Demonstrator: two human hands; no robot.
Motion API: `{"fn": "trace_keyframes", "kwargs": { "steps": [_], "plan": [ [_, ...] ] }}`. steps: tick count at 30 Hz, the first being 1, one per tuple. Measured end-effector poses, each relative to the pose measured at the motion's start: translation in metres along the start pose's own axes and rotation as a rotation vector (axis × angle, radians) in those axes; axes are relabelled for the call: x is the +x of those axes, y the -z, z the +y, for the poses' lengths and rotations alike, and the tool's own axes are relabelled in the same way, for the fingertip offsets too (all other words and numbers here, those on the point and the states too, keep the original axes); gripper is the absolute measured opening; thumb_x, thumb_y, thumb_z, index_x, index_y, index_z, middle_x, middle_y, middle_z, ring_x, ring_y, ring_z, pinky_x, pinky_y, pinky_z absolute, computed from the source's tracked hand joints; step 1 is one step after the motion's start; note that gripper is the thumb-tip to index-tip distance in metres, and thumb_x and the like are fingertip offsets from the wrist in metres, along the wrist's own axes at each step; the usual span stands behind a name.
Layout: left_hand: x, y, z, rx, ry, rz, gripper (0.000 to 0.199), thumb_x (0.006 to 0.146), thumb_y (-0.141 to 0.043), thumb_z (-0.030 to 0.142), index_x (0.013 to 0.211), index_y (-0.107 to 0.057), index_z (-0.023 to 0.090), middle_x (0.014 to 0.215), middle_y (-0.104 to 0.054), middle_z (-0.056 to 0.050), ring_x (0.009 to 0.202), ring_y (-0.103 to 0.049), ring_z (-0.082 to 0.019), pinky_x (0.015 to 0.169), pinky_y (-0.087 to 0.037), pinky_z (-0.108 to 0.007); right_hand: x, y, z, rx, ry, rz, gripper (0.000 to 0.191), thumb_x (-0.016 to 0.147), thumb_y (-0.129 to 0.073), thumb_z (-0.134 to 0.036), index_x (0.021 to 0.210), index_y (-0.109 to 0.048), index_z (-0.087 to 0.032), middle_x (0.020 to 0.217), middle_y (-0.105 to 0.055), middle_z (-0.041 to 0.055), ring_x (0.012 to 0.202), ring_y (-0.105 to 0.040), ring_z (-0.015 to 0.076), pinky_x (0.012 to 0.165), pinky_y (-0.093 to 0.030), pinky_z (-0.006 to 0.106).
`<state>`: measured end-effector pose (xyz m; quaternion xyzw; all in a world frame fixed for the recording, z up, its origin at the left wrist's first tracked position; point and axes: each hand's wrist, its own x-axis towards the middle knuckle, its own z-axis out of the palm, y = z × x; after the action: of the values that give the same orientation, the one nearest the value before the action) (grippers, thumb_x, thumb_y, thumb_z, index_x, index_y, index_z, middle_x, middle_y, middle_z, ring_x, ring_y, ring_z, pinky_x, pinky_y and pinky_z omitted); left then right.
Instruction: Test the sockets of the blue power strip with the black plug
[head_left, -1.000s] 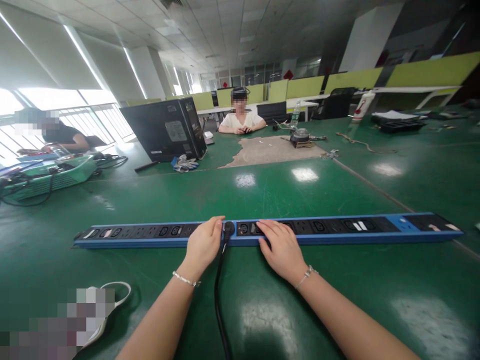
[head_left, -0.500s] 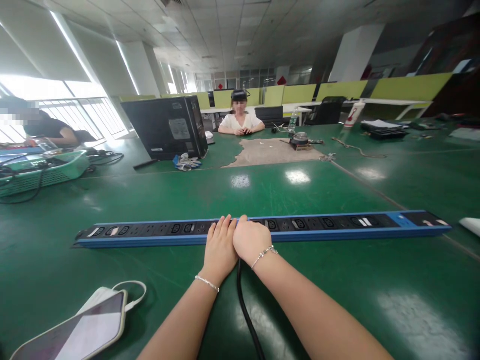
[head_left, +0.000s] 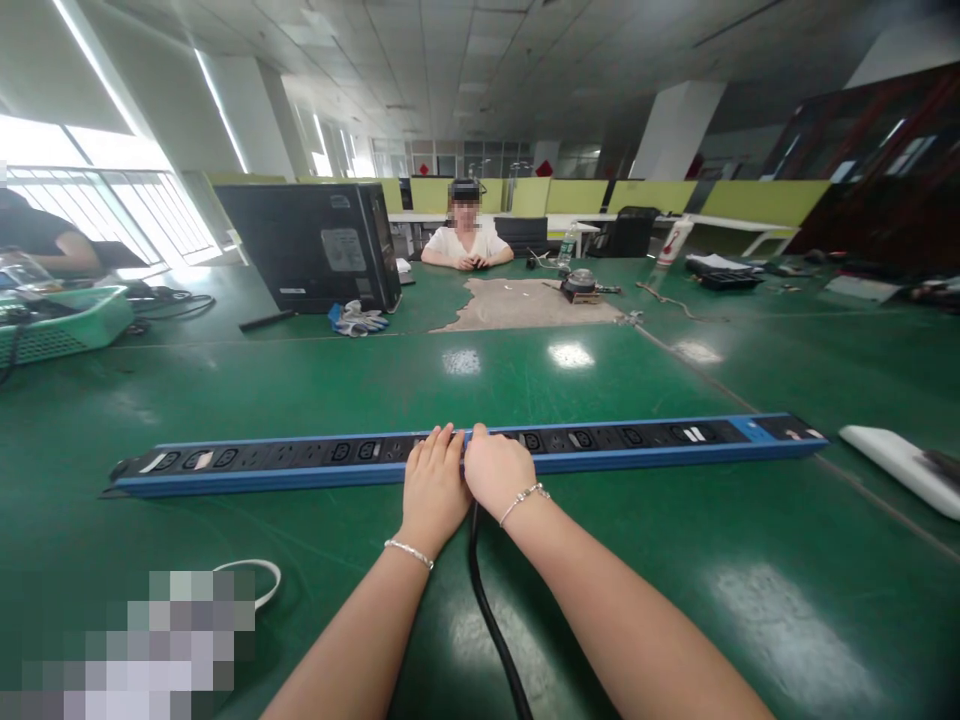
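Blue-and-black power strip [head_left: 300, 464] is lying lengthwise from left to right across the green tabletop [head_left: 637, 560], in the near half, its middle passing under both hands. Left hand [head_left: 437, 490]: fingers are stretching straight across the strip and resting on it, released, grasping nothing. Right hand [head_left: 501, 475]: fingers are clenching around the upper end of a black cord [head_left: 482, 590] at the strip, the end itself hiding inside the fist. The two hands are touching side by side. The cord is running from beneath the right hand toward the near edge. On the far left, a black computer case [head_left: 300, 245] is standing tilted behind a pair of gloves [head_left: 358, 319]; a green basket [head_left: 75, 325] is sitting farther left. A seated person [head_left: 466, 245] is facing from the far side.
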<state>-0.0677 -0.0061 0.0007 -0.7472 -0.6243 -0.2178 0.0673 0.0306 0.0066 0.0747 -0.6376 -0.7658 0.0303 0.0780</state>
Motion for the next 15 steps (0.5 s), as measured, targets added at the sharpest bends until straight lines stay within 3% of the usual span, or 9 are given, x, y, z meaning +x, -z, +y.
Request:
{"fn": "trace_keyframes", "kwargs": {
  "steps": [4,7,12,15],
  "plan": [
    [0.001,-0.001,0.0,-0.009,0.01,0.036,0.043,0.087,-0.044,0.028,0.127,-0.053,0.016,0.137,-0.051,-0.011,0.13,-0.041,-0.026,0.107,-0.029,-0.042,-0.005,0.041,0.01,0.007,-0.016,0.12,0.034,0.093,-0.033,-0.027,0.111,-0.058,-0.013,0.084,-0.071,0.0141,0.076,-0.069,0.0245,0.067,-0.05,0.032],
    [0.001,-0.002,0.0,-0.022,0.019,0.043,0.047,0.085,-0.051,0.036,0.128,-0.051,0.016,0.138,-0.05,-0.012,0.131,-0.04,-0.027,0.108,-0.029,-0.043,0.001,0.058,0.043,0.082,0.029,0.151,0.039,0.094,-0.033,-0.033,0.123,-0.056,-0.02,0.099,-0.071,0.0094,0.089,-0.067,0.0222,0.078,-0.048,0.032],
    [0.002,-0.005,0.0,-0.057,0.051,0.038,0.051,0.083,-0.054,0.037,0.13,-0.047,0.017,0.138,-0.05,-0.012,0.131,-0.041,-0.026,0.108,-0.029,-0.044,0.007,0.03,0.119,0.161,-0.046,0.046,0.039,0.091,-0.036,-0.029,0.119,-0.062,-0.02,0.113,-0.068,0.0068,0.1,-0.064,0.0211,0.085,-0.047,0.031],
    [0.002,-0.006,0.0,-0.067,0.057,0.048,0.05,0.083,-0.054,0.036,0.128,-0.049,0.015,0.137,-0.051,-0.013,0.131,-0.041,-0.026,0.109,-0.029,-0.043,0.002,0.011,0.139,0.178,-0.046,0.045,0.039,0.091,-0.036,-0.03,0.118,-0.063,-0.021,0.112,-0.068,0.0061,0.099,-0.064,0.0207,0.085,-0.047,0.031]
  ]
}}
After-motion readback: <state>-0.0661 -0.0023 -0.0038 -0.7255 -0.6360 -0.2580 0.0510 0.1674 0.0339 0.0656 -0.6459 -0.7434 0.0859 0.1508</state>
